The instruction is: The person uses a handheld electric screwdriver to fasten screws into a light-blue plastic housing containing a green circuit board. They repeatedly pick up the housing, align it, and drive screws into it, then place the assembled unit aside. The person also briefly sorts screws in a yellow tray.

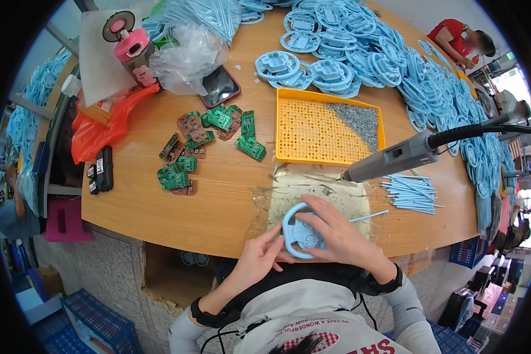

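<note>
A light blue plastic toy steering wheel (305, 235) is held near the front edge of the table, over a worn, pale sheet. My right hand (345, 233) is closed round its right side, fingers across the top of the rim. My left hand (258, 257) pinches near the left rim, its fingertips partly hidden. A thin blue stick (370, 216) sticks out to the right beyond my right hand; its inner end is hidden. Above the sheet hangs a grey electric screwdriver (392, 158), its tip pointing down-left, touched by neither hand.
Behind the sheet stands a yellow tray (289, 154) with small screws heaped at its right. Blue sticks (412, 192) lie to the right, green circuit boards (220, 120) to the left. Blue wheel parts (336, 44) pile up at the back. A phone (220, 87) and a bottle (133, 47) stand far left.
</note>
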Available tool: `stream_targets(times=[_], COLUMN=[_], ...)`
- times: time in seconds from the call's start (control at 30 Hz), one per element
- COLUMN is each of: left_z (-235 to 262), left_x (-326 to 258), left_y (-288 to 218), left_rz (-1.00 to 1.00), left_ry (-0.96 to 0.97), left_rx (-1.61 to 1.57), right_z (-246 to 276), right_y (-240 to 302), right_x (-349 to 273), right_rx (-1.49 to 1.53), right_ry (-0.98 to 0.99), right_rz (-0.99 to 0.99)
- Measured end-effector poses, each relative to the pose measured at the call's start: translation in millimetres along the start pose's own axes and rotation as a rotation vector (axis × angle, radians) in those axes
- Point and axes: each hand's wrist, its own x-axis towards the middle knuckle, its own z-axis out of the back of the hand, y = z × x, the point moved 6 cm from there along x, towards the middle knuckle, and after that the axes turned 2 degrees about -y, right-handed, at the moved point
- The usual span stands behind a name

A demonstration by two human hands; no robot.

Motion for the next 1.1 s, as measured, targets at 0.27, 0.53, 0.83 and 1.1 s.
stream_targets(times=[0.27, 0.53, 0.83, 1.1], left_z=[-5, -12, -11, -26], left_x=[25, 30, 37, -4], left_y=[-8, -8, -11, -39], left_rz=[0.096, 0.165, 0.139, -0.2], left_ry=[0.091, 0.098, 0.161, 0.041], left_rx=[0.001, -0.093, 0.024, 0.076], right_z=[-4, -23, -22, 37], right_y=[-9, -11, -11, 1], right_x=[1, -3, -3, -92], right_rx=[-0.051, -0.162, -0.167, 0.11], right_ry=[0.01, -0.112, -0.113, -0.644], right_rz=[0.016, -0.012, -0.007, -0.107])
